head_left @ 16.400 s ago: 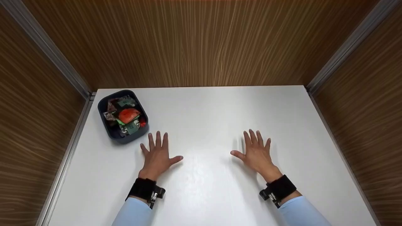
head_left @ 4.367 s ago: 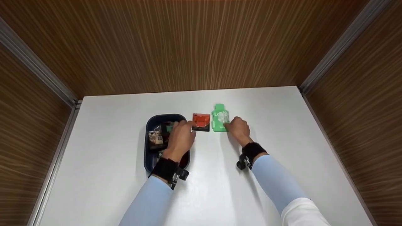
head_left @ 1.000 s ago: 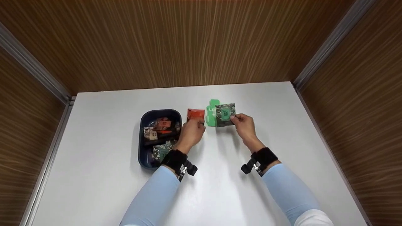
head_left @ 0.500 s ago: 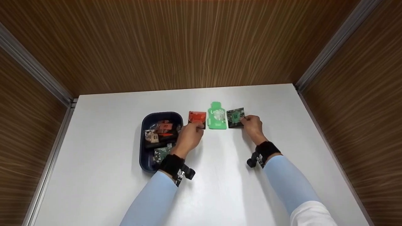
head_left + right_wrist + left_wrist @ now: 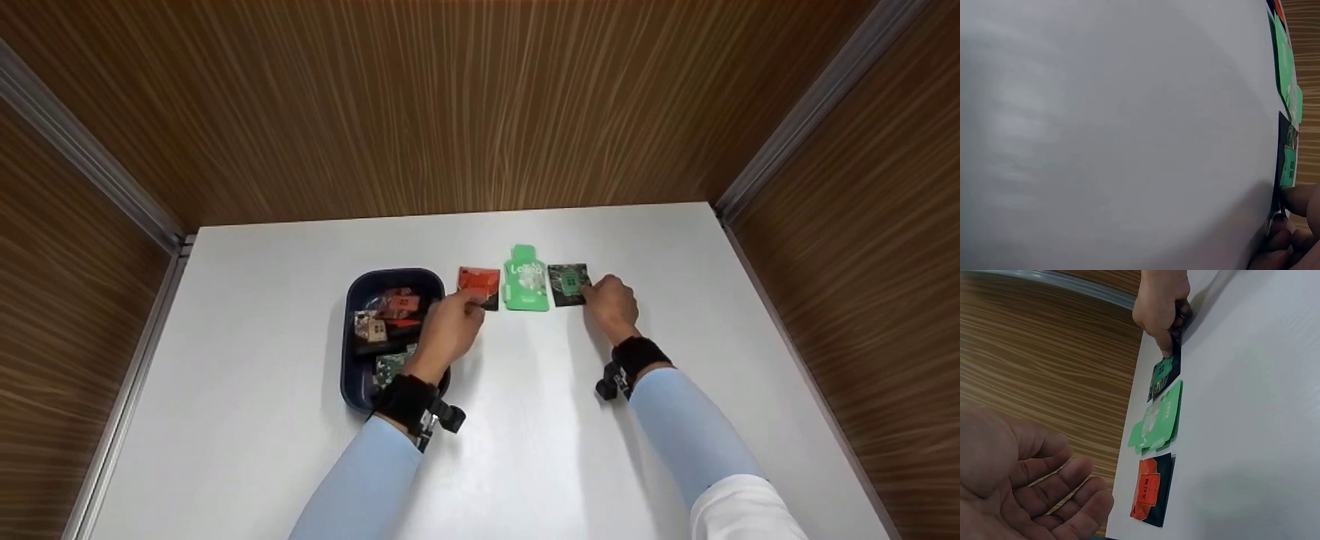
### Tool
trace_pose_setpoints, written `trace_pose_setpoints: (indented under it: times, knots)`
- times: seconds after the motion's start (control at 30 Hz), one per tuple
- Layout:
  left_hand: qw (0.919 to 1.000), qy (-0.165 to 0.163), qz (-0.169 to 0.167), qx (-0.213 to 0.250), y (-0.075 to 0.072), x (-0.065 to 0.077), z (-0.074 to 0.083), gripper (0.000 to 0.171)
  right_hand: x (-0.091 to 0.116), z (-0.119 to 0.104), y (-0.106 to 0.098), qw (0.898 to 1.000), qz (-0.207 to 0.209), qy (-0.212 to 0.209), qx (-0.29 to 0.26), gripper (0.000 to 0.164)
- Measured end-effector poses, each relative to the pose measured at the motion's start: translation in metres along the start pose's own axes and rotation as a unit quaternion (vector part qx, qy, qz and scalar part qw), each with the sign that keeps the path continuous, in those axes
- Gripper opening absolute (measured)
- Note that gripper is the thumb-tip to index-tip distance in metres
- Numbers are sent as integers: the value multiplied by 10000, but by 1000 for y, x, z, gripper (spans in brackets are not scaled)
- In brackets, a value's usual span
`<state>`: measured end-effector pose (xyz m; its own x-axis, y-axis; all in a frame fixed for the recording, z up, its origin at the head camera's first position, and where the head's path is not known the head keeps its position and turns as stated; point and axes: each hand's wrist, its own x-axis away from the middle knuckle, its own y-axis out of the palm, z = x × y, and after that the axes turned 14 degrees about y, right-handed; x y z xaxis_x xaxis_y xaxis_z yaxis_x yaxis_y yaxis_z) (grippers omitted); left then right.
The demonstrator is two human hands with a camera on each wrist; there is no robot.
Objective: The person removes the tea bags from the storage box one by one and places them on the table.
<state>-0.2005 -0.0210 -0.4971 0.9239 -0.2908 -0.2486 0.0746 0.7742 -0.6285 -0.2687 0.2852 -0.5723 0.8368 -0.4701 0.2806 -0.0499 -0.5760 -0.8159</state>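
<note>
Three packets lie in a row on the white table: a red-and-black sachet (image 5: pixel 480 279), a green bottle-shaped packet (image 5: pixel 527 285) and a dark sachet with a green label (image 5: pixel 568 276). My right hand (image 5: pixel 612 306) pinches the dark sachet at its right edge; in the right wrist view the thumb lies on top and curled fingers sit below. My left hand (image 5: pixel 450 326) hovers by the red sachet. In the left wrist view its fingers (image 5: pixel 1067 495) hang loosely curled, holding nothing, apart from that sachet.
A navy tub (image 5: pixel 349 375) stands left of the row, partly covered by my left hand and wrist. Several sachets (image 5: pixel 369 330) lie inside. Wood-grain panels (image 5: pixel 450 105) rise behind and at both sides of the table.
The tub has moved from the far left towards the middle, and packets are laid out. In the last second my right hand brought the dark sachet right and down beside the green packet.
</note>
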Motion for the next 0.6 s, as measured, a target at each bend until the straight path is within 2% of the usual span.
trace_pose_setpoints:
  times: [0.13,0.23,0.43,0.6]
  knots:
    - [10000,-56,22,-4,-4,2,-2,25,1,0,2,9998,134,-110,42,34]
    - [9998,-186,21,107,-13,4,-4,26,1,0,2,9996,166,-215,-4,36]
    - [9982,-387,209,410,-43,10,-14,29,-4,5,-3,9996,77,-246,-66,41]
    - [9971,-557,479,211,-72,21,-30,29,-2,3,-10,9992,215,-274,-191,42]
